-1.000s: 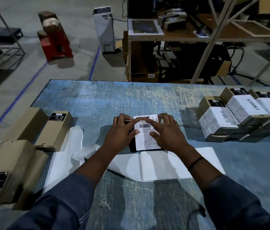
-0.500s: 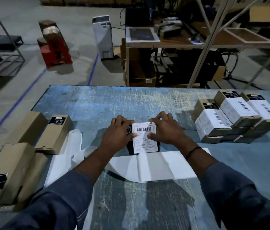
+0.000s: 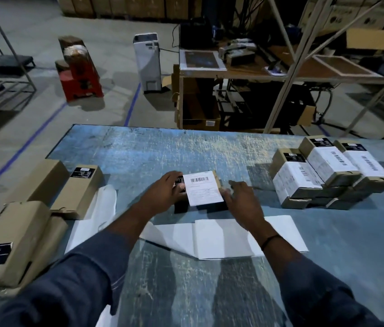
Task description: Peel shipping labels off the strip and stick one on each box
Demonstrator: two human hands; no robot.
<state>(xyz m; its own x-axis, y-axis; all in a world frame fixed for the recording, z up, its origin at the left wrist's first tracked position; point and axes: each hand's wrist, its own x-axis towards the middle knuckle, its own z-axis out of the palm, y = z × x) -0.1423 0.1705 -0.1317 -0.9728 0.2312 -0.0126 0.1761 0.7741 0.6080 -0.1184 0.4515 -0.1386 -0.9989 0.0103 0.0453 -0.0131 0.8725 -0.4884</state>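
Left hand (image 3: 166,192), centre of frame: fingers curled over the left end of a box (image 3: 218,180), holding it on the surface (image 3: 139,152). A white label (image 3: 204,191) covers the box top. Right hand (image 3: 243,201): fingers outstretched and loose at the box's right side; contact blurred, cannot tell. Paper strip (image 3: 224,241) lies just below. Labelled boxes (image 3: 327,171) centre right; plain boxes (image 3: 44,185) centre left.
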